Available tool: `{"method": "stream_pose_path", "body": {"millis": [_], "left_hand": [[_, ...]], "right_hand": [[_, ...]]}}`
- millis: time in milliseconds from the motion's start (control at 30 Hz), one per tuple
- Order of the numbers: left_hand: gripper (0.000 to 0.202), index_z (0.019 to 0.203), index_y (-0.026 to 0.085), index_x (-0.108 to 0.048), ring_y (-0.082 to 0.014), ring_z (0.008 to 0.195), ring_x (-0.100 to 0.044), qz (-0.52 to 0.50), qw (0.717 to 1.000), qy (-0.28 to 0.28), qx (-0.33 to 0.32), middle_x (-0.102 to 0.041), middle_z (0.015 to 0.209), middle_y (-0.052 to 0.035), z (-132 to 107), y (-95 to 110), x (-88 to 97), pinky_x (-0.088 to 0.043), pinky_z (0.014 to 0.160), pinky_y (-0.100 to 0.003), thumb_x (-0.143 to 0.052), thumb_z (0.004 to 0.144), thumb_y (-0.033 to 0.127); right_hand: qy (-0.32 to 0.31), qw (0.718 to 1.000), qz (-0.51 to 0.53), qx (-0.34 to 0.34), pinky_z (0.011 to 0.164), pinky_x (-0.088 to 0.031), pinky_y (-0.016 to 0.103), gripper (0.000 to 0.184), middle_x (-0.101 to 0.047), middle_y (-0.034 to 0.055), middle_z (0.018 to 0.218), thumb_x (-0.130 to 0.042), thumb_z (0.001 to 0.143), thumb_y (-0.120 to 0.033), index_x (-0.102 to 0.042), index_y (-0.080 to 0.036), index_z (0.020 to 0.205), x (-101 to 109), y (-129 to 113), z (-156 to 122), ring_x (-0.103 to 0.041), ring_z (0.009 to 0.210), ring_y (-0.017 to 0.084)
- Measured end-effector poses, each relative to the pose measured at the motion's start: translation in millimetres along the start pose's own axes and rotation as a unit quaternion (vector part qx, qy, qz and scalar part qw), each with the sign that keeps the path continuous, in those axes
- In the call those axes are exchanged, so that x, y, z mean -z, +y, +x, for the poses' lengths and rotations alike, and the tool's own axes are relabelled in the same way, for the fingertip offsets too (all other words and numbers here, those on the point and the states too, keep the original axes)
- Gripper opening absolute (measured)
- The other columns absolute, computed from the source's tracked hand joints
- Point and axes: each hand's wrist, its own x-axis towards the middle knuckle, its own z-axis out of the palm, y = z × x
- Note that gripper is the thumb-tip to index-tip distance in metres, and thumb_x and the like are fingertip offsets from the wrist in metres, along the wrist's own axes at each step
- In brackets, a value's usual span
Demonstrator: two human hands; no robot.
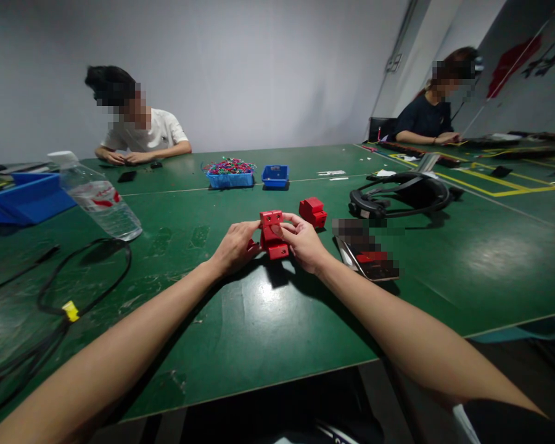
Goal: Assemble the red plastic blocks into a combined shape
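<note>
Red plastic block [268, 236] between both hands, over near part of green tabletop [240, 333]. Right hand [305, 244] clamped on it, thumb across near face, forefinger behind. Left hand [235, 246] at block's left side, fingertips against it; firmness of grip cannot tell. Second red block [312, 211] on tabletop just beyond right hand. Phone [377, 269] to right of it, black headset [398, 196] behind phone. Farther off: blue tray [231, 180] heaped with small multicoloured parts. Water bottle [102, 200] at left.
</note>
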Motion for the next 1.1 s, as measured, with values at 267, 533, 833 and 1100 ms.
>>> {"method": "stream_pose_path", "body": {"millis": [267, 533, 833, 1100], "left_hand": [[0.122, 0.153, 0.018, -0.007, -0.0361, 0.128, -0.054, -0.064, 0.997, 0.022, -0.030, -0.044, 0.147, -0.0245, 0.0, 15.0, 6.6, -0.046, 0.103, -0.051, -0.081, 0.065, 0.057], [0.093, 0.138, 0.015, -0.034, -0.0351, 0.121, -0.059, -0.032, 0.999, 0.015, 0.001, -0.057, 0.133, -0.0205, 1.1, 20.5, 6.6, -0.047, 0.100, -0.049, -0.080, 0.064, 0.048], [0.092, 0.138, 0.017, -0.036, -0.0354, 0.123, -0.058, -0.046, 0.999, -0.004, 0.018, -0.057, 0.134, -0.0189, 3.4, 23.7, 9.6, -0.046, 0.102, -0.050, -0.081, 0.063, 0.046], [0.093, 0.138, 0.017, -0.033, -0.0357, 0.126, -0.056, -0.039, 0.999, -0.012, 0.016, -0.056, 0.135, -0.0197, 2.1, 19.3, 6.7, -0.046, 0.103, -0.050, -0.080, 0.064, 0.047]], "right_hand": [[0.039, 0.999, -0.029, -0.022, 0.058, -0.052, 0.025, 0.054, -0.074, -0.0007, 0.075, -0.090, 0.056, -0.031, -0.058, -0.018, 0.098, 1.6, 14.9, 1.9, -0.067, 0.061, 0.014], [0.137, 0.989, -0.053, -0.026, 0.064, -0.051, 0.024, 0.028, -0.074, 0.0029, 0.092, -0.068, 0.077, -0.019, -0.054, -0.020, 0.101, 0.8, 16.0, 7.9, -0.066, 0.070, 0.011], [0.198, 0.956, -0.213, 0.030, 0.080, -0.052, 0.031, 0.029, -0.066, 0.0061, 0.103, -0.068, 0.070, -0.017, -0.062, -0.018, 0.098, 23.7, 13.7, 22.4, -0.063, 0.083, 0.014], [0.059, 0.844, -0.521, 0.113, 0.110, -0.039, 0.047, 0.047, -0.057, 0.0142, 0.138, -0.062, 0.077, -0.014, -0.060, -0.018, 0.123, 27.8, 18.9, 17.6, -0.051, 0.129, 0.026]]}}
